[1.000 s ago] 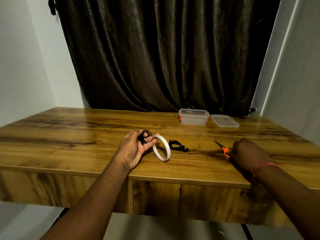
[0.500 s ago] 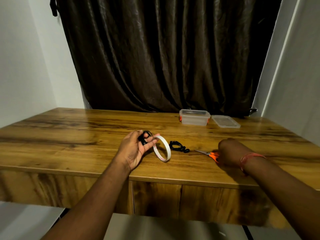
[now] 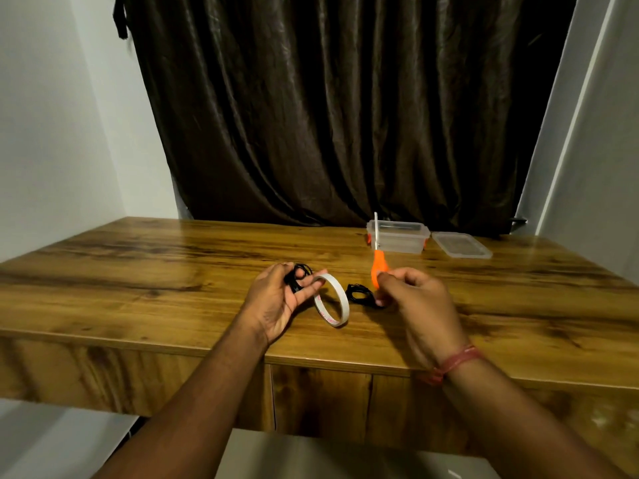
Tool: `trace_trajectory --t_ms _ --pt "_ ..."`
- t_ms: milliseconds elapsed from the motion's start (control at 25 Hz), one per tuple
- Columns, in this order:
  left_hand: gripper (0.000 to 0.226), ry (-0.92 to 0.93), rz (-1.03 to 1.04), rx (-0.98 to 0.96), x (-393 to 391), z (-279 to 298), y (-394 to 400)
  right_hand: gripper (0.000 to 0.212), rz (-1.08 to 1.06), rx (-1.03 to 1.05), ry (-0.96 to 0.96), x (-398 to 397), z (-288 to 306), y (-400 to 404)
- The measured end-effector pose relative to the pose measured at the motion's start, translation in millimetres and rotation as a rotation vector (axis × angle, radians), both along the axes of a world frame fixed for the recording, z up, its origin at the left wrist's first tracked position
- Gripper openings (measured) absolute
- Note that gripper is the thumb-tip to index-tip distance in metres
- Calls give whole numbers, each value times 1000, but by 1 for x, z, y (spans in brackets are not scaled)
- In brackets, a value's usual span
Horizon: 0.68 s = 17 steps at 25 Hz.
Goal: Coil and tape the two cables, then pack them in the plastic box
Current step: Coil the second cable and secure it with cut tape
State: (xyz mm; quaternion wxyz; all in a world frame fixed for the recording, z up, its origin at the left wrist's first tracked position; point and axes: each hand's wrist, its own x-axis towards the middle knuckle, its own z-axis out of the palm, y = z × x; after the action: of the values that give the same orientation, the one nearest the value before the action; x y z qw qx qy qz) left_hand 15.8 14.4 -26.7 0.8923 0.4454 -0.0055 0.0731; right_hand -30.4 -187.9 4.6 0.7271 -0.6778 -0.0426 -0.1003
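Wooden desk (image 3: 173,271): left hand (image 3: 276,302) grips a black coiled cable (image 3: 300,276) and tape roll (image 3: 332,300); right hand (image 3: 415,302) holds orange scissors (image 3: 377,261) upright, second cable (image 3: 359,293) beside it.

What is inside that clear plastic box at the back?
The clear plastic box looks empty through its walls; neither cable is packed. The orange-handled scissors' blade covers its left edge.

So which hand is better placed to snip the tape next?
The right hand: it already grips the orange scissors, blades up, beside the tape roll. The left hand is busy holding the coiled cable and the tape.
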Motion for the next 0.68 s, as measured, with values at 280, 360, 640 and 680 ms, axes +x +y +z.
trace_trajectory --t_ms 280,360,640,680 --pt "14 6 -27 52 8 -6 5 20 480 276 175 -24 -30 79" --pt "19 -1 -64 57 7 -5 4 21 449 295 162 -5 -27 78" --pt "17 -72 -36 -77 10 -5 1 36 592 224 146 47 -36 40" --pt "17 -69 -36 -82 10 -5 2 44 655 204 156 49 -39 38"
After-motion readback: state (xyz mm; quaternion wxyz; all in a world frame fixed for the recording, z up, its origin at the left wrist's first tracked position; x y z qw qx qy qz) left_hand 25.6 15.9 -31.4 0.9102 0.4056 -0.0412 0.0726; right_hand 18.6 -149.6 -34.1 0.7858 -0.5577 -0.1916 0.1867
